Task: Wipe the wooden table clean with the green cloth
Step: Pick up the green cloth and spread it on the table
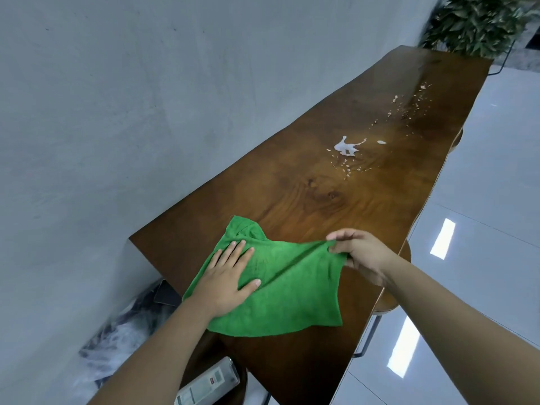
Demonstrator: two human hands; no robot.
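The green cloth (292, 290) lies spread on the near end of the long wooden table (365, 206). My left hand (226, 280) rests flat on the cloth's left part, fingers apart. My right hand (358, 252) pinches the cloth's far right corner and lifts it a little off the wood. Farther along the table sits a white liquid spill (346, 147). Beyond it, pale crumbs (409, 105) are scattered toward the far end.
A grey wall runs along the table's left side. A leafy plant (479, 21) stands past the far end. A remote-like device (209, 384) lies at the near edge. Crumpled plastic (128, 331) sits on the floor at the left; glossy tiles are on the right.
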